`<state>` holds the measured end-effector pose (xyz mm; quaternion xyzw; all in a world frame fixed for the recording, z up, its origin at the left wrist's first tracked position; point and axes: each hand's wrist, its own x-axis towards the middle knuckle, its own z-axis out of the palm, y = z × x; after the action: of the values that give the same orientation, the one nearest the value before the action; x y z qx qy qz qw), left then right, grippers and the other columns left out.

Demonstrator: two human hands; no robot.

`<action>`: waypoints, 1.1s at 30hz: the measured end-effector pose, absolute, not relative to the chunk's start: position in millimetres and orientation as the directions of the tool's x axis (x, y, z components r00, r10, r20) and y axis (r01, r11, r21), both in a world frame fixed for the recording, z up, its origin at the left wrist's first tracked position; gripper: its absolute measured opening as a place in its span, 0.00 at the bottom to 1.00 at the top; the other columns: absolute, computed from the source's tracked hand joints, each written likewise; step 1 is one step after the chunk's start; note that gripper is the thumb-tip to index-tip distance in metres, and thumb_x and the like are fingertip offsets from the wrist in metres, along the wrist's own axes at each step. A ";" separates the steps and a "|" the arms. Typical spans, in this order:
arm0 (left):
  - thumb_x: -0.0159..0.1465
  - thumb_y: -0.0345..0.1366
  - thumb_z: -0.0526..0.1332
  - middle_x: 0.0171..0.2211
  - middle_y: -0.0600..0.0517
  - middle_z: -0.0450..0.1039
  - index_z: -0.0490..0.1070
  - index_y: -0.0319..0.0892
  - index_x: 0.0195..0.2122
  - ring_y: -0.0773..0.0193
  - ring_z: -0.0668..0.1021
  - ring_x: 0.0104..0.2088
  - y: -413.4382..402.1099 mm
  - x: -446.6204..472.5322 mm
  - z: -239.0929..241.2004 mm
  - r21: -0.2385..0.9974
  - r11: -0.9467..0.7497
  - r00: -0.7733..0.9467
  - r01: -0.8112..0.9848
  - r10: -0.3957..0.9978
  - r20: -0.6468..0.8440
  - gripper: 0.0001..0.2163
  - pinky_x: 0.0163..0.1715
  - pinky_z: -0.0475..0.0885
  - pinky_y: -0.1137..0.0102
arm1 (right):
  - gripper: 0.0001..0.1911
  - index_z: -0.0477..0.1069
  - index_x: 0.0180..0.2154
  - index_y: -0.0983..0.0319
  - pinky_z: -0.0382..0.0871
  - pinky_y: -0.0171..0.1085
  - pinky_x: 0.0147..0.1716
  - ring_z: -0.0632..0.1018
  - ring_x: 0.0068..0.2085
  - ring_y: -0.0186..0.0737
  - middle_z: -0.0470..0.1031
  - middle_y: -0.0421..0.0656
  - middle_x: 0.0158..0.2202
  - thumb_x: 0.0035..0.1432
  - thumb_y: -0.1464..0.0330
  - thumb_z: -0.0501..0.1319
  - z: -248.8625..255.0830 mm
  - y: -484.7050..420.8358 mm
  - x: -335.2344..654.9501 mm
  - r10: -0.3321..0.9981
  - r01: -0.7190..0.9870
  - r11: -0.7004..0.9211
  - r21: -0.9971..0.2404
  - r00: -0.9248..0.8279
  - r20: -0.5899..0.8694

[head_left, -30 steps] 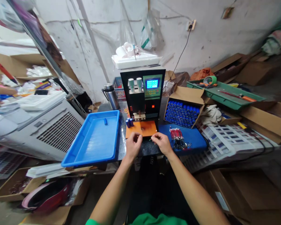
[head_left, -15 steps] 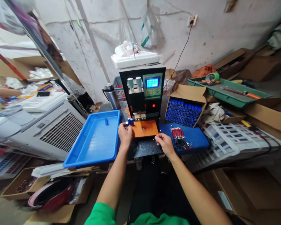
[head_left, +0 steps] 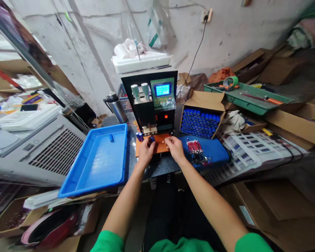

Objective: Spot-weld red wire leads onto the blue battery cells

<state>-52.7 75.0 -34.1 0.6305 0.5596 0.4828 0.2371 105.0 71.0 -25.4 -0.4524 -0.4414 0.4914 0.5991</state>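
Note:
My left hand [head_left: 146,149] is closed on a blue cylindrical battery cell [head_left: 152,139], over the orange plate [head_left: 160,147] at the foot of a black spot welder [head_left: 162,123]. Two more blue cells [head_left: 139,137] stand upright at the plate's left end. Just right of the held cell, my right hand [head_left: 174,147] pinches a thin wire lead [head_left: 171,134] with a pale tip. A bundle of red and black wire leads [head_left: 195,148] lies to the right on a blue pad [head_left: 217,149].
To the left is a blue tray [head_left: 94,187] with one cell [head_left: 111,138] in it. A cardboard box [head_left: 204,98] full of blue cells stands right of the welder. Behind are a steel flask [head_left: 117,106] and, far right, a green tray [head_left: 262,106].
My left hand has moved right from the standing cells and now has one cell over the plate. My right hand has moved inward with the wire lead. The camera view has shifted.

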 end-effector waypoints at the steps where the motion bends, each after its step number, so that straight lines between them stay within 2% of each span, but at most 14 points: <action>1: 0.63 0.38 0.59 0.37 0.50 0.77 0.73 0.40 0.45 0.62 0.77 0.35 74.5 -53.2 -34.7 0.843 -0.265 -0.088 0.469 0.935 0.342 0.12 0.39 0.71 0.68 | 0.16 0.70 0.28 0.62 0.66 0.33 0.26 0.70 0.26 0.33 0.71 0.38 0.25 0.48 0.56 0.65 -24.0 76.4 101.0 0.988 -0.201 0.110 -0.973 0.131 0.084; 8: 0.64 0.36 0.60 0.38 0.49 0.78 0.73 0.40 0.47 0.60 0.79 0.38 69.1 -50.4 -31.5 0.814 -0.268 -0.107 0.515 0.923 0.371 0.11 0.43 0.72 0.66 | 0.13 0.71 0.27 0.61 0.69 0.35 0.30 0.74 0.29 0.36 0.73 0.39 0.26 0.49 0.58 0.63 -26.2 101.7 68.0 0.993 -0.299 0.085 -0.950 0.109 0.054; 12: 0.65 0.36 0.60 0.39 0.48 0.78 0.73 0.41 0.48 0.59 0.79 0.40 69.8 -48.6 -32.9 0.806 -0.294 -0.110 0.514 0.909 0.402 0.11 0.45 0.73 0.65 | 0.11 0.72 0.28 0.61 0.69 0.35 0.32 0.77 0.34 0.40 0.77 0.41 0.28 0.51 0.59 0.61 -31.3 105.9 59.9 0.988 -0.195 0.123 -0.973 0.121 0.101; 15: 0.65 0.36 0.60 0.41 0.48 0.78 0.73 0.41 0.48 0.59 0.79 0.40 70.1 -48.3 -35.8 0.800 -0.294 -0.127 0.524 0.901 0.414 0.12 0.45 0.73 0.65 | 0.10 0.72 0.28 0.60 0.68 0.35 0.32 0.76 0.33 0.40 0.77 0.41 0.28 0.52 0.61 0.60 -29.0 105.8 59.3 0.983 -0.124 0.150 -0.981 0.125 0.134; 26: 0.65 0.36 0.58 0.44 0.45 0.77 0.72 0.41 0.52 0.56 0.79 0.43 71.3 -49.9 -38.2 0.796 -0.272 -0.137 0.541 0.905 0.402 0.15 0.48 0.72 0.61 | 0.10 0.68 0.26 0.60 0.66 0.35 0.31 0.74 0.31 0.40 0.76 0.42 0.27 0.53 0.61 0.58 -17.2 100.9 58.5 0.977 -0.035 0.184 -0.982 0.112 0.179; 33: 0.65 0.36 0.58 0.44 0.45 0.77 0.71 0.41 0.53 0.56 0.79 0.43 72.0 -50.6 -40.3 0.800 -0.264 -0.136 0.538 0.910 0.392 0.16 0.48 0.72 0.61 | 0.09 0.70 0.27 0.61 0.66 0.35 0.32 0.76 0.32 0.41 0.78 0.43 0.28 0.54 0.62 0.58 -19.5 103.1 58.1 0.978 0.002 0.181 -0.983 0.107 0.180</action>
<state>-50.6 72.0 -40.3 0.6288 0.5758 0.4863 0.1911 58.1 103.1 -19.5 -0.4766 -0.5138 0.4270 0.5714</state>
